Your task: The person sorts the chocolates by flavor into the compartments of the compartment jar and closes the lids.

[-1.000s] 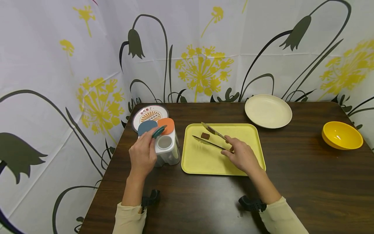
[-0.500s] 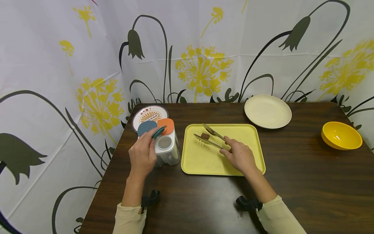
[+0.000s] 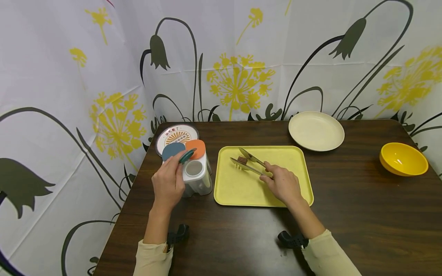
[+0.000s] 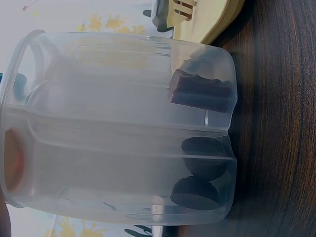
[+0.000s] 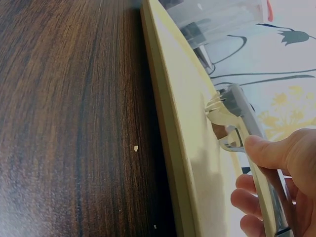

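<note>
My left hand (image 3: 168, 180) pinches a dark green flip lid (image 3: 187, 156), holding it raised off the round opening of a clear canister (image 3: 202, 184). In the left wrist view, a ridged dark brown piece (image 4: 200, 92) lies in one compartment, and dark rounded pieces (image 4: 202, 157) lie in another. Over the yellow tray (image 3: 235, 191), my right hand (image 3: 284, 184) grips metal tongs (image 3: 255, 158). A small brown chunk (image 3: 242, 160) is on the tray between the tong tips; whether both tips touch it I cannot tell.
Blue (image 3: 173, 150) and orange lids (image 3: 196, 148) cover other canister compartments. A patterned plate (image 3: 177, 134) sits behind the canister. At the back right is a cream plate (image 3: 316, 131), with a yellow bowl (image 3: 404, 159) farther right. A flowered cloth hangs behind the table.
The tong arms have drawn closer together around the brown chunk, and my right hand has shifted slightly left. My left hand stays put with the lid.
</note>
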A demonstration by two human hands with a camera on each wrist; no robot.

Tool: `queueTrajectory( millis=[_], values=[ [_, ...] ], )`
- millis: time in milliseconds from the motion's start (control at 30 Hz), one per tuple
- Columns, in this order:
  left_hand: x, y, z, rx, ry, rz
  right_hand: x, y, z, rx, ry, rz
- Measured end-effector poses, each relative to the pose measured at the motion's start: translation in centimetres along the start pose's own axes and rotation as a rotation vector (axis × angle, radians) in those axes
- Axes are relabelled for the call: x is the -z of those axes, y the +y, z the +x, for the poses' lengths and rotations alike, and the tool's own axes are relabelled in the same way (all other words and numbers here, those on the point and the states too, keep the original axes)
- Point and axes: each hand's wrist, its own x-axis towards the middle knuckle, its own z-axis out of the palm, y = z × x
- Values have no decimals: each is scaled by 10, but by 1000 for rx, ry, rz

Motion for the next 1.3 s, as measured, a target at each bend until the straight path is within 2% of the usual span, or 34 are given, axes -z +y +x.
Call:
queueTrajectory(
  millis=[433,833,1300],
  values=[
    [1,-1,-1,1,-2,0,-2,0,1,-18,23,2],
    [0,-1,0,2,4,-2,-2,0,2,7,76,-55],
    [0,-1,0,3,-1,-12,-2,1,0,24,104,-69]
  ],
)
